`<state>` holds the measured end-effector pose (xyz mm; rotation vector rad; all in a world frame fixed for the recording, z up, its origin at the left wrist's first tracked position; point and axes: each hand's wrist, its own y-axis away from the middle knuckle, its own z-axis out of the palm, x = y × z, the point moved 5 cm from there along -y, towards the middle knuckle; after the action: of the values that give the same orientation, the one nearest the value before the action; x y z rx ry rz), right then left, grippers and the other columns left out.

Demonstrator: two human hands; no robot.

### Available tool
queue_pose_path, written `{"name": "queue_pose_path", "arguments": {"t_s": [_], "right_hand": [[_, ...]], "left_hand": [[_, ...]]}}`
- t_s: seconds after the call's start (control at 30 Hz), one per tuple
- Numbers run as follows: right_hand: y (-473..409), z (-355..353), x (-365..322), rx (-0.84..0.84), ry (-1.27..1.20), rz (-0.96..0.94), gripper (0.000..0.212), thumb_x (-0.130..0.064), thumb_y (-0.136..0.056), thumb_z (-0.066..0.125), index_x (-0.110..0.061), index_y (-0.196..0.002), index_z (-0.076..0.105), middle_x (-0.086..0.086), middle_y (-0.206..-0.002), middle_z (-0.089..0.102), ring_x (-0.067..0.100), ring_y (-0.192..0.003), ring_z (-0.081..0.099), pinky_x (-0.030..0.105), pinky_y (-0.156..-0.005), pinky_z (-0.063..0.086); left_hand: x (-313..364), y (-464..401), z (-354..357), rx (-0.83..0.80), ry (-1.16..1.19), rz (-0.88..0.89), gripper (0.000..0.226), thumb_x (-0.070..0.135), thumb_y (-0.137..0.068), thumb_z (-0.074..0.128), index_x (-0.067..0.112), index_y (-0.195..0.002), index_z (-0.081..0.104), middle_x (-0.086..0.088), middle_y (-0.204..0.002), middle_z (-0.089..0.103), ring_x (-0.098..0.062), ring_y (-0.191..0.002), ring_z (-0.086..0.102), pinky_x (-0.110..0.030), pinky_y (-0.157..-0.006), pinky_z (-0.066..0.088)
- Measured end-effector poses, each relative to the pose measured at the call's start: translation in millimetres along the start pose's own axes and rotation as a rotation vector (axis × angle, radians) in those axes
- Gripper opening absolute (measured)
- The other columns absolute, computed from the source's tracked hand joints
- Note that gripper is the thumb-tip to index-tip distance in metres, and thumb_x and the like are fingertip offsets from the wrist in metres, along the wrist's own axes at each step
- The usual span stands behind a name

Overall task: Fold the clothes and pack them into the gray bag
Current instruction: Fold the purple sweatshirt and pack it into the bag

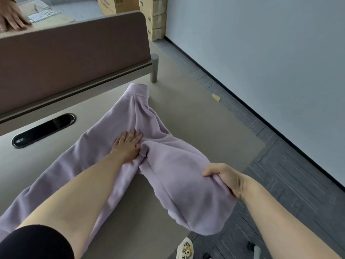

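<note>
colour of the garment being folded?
Plain pale lilac, no pattern; the garment shows in the head view, the only one.

A brown divider [74, 58] backs the desk [186, 109] (cardboard boxes [115, 4] beyond).

Garment [168, 165]: plain pale lilac, no pattern. Desk [196, 109]: flat beige-grey. Divider [74, 58], far left: dull brown, grey rail below. Grommet [43, 129], left: black oval, grey rim. Sleeve [35, 242], near left: black. Floor [289, 174], right: dark grey tiles, fine stripes. Wall [261, 53], right: pale blue-grey, black skirting. Boxes [119, 4], far: tan cardboard, dark print. Shoe [184, 248], near: cream with small multicoloured charms. Scrap [216, 98] on floor: tan.
</note>
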<state>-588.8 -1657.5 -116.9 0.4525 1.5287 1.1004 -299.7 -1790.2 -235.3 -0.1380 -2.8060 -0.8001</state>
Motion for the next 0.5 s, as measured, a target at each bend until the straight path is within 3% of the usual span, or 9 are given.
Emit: {"name": "queue_pose_path", "arguments": {"t_s": [0.07, 0.1, 0.13, 0.17, 0.2, 0.27, 0.33, 0.43, 0.5], "right_hand": [[-2.4, -1.5, 23.6, 0.028, 0.224, 0.141, 0.022, -0.026, -0.074, 0.059, -0.011, -0.085, 0.071, 0.009, -0.091, 0.070, 0.023, -0.087, 0.064, 0.029, -0.081, 0.046], [-3.4, -2.8, 36.9, 0.045, 0.325, 0.201, 0.016, -0.025, -0.077, 0.058, -0.013, -0.079, 0.068, 0.007, -0.086, 0.067, 0.021, -0.083, 0.061, 0.028, -0.077, 0.045], [-3.9, -3.4, 48.3, 0.038, 0.362, 0.238, 0.015, -0.025, -0.079, 0.056, -0.014, -0.077, 0.066, 0.007, -0.085, 0.065, 0.021, -0.080, 0.060, 0.027, -0.076, 0.045], [-4.9, -4.3, 57.6, 0.029, 0.338, 0.250, 0.016, -0.025, -0.079, 0.057, -0.013, -0.079, 0.067, 0.009, -0.087, 0.065, 0.021, -0.080, 0.060, 0.027, -0.077, 0.045], [-5.8, -5.3, 63.5, 0.030, 0.301, 0.243, 0.017, -0.026, -0.080, 0.058, -0.013, -0.084, 0.068, 0.010, -0.090, 0.066, 0.021, -0.081, 0.061, 0.028, -0.079, 0.046], [-8.1, -9.2, 72.7, 0.048, 0.368, 0.206, 0.017, -0.035, -0.075, 0.059, -0.021, -0.079, 0.067, 0.004, -0.086, 0.066, 0.020, -0.078, 0.058, 0.029, -0.078, 0.045], [-7.6, -10.8, 82.1, 0.047, 0.589, 0.229, 0.015, -0.036, -0.070, 0.056, -0.023, -0.077, 0.056, 0.000, -0.082, 0.058, 0.020, -0.073, 0.051, 0.031, -0.071, 0.042], [-6.7, -9.2, 100.0, 0.002, 0.785, 0.306, 0.024, -0.032, -0.084, 0.052, -0.017, -0.102, 0.053, 0.001, -0.091, 0.056, 0.020, -0.069, 0.052, 0.029, -0.063, 0.044], [-9.0, -6.0, 98.2, 0.080, 0.776, 0.234, 0.018, -0.034, -0.086, 0.051, -0.017, -0.090, 0.052, -0.001, -0.083, 0.053, 0.016, -0.063, 0.046, 0.025, -0.056, 0.036]], "left_hand": [[2.8, 0.5, -2.3, 0.028, 0.046, -0.029, 0.055, 0.047, -0.101, 0.023, 0.034, -0.154, 0.015, 0.004, -0.163, -0.002, -0.025, -0.150, 0.000, -0.045, -0.119, 0.006], [6.0, 4.0, -3.3, 0.064, 0.111, -0.033, 0.051, 0.047, -0.100, 0.024, 0.029, -0.147, 0.034, 0.000, -0.161, 0.016, -0.027, -0.148, 0.015, -0.044, -0.116, 0.016], [12.0, 11.3, -4.8, 0.101, 0.197, -0.021, 0.048, 0.047, -0.097, 0.025, 0.025, -0.129, 0.054, -0.003, -0.149, 0.038, -0.030, -0.139, 0.034, -0.042, -0.110, 0.028], [19.5, 20.1, -4.7, 0.142, 0.267, 0.013, 0.047, 0.049, -0.093, 0.024, 0.024, -0.107, 0.062, -0.003, -0.130, 0.054, -0.030, -0.125, 0.048, -0.039, -0.101, 0.038], [26.2, 28.6, -1.6, 0.160, 0.291, 0.051, 0.047, 0.049, -0.093, 0.026, 0.023, -0.098, 0.065, -0.002, -0.119, 0.060, -0.029, -0.116, 0.054, -0.038, -0.096, 0.041], [34.3, 41.6, 13.9, 0.130, 0.220, 0.106, 0.041, 0.041, -0.099, 0.034, 0.021, -0.115, 0.065, -0.004, -0.127, 0.058, -0.027, -0.120, 0.050, -0.039, -0.105, 0.037], [31.5, 52.9, 27.9, 0.112, 0.110, 0.063, 0.043, 0.040, -0.098, 0.036, 0.023, -0.135, 0.051, -0.006, -0.146, 0.043, -0.029, -0.135, 0.037, -0.041, -0.114, 0.027], [39.3, 78.0, 27.5, 0.265, 0.189, 0.031, 0.040, 0.036, -0.094, 0.040, 0.028, -0.130, 0.055, -0.001, -0.137, 0.048, -0.029, -0.132, 0.039, -0.041, -0.112, 0.030], [59.9, 97.4, 27.9, 0.306, 0.254, 0.147, 0.034, 0.033, -0.093, 0.044, 0.032, -0.124, 0.060, 0.007, -0.134, 0.049, -0.026, -0.129, 0.041, -0.037, -0.111, 0.032]]}}
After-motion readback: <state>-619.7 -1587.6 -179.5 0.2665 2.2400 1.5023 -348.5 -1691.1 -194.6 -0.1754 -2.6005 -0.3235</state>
